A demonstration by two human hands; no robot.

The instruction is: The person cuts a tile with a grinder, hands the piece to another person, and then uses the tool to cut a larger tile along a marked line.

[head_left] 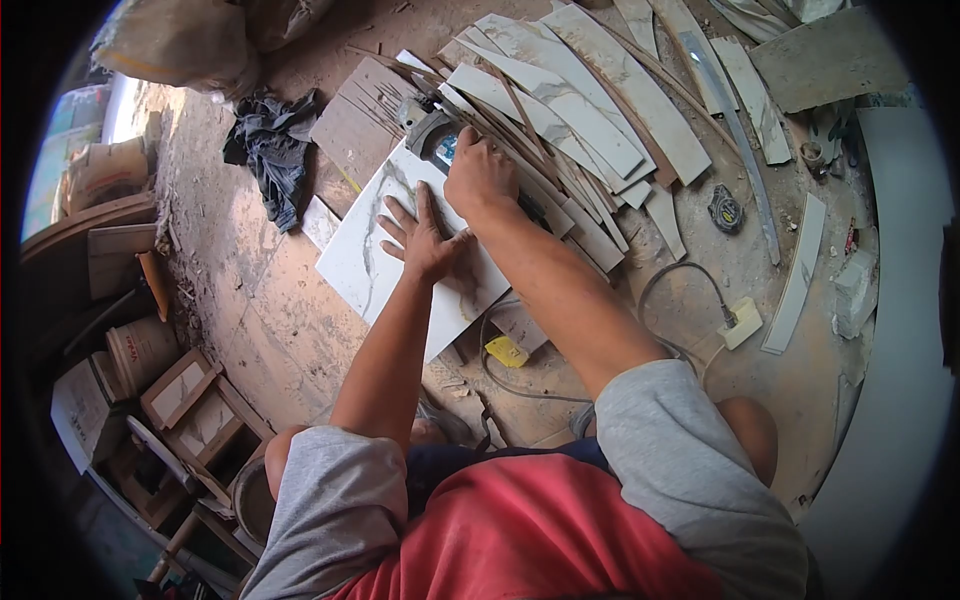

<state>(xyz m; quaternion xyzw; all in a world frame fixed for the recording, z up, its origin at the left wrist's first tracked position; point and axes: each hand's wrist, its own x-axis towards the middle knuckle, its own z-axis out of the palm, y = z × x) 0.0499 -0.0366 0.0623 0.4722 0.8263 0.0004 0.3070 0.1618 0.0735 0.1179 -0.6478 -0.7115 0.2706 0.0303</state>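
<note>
A white marble-patterned tile [362, 248] lies at an angle on the floor in front of me. My left hand [428, 237] rests flat on it, fingers spread. At the tile's far edge is an angle grinder [430, 128], with my right hand [483, 177] closed around its body. The grinder's guard and head point away from me, over the far corner of the tile. Its blade is hidden from this view. A brown tile piece [360, 108] lies just beyond the grinder.
Long cut tile strips [620, 85] are piled at the far right. Nearby are a metal straightedge [738, 140], a tape measure [726, 209] and a corded socket block [741, 323]. A dark cloth [272, 150] lies left. A yellow object [507, 351] sits near the cord.
</note>
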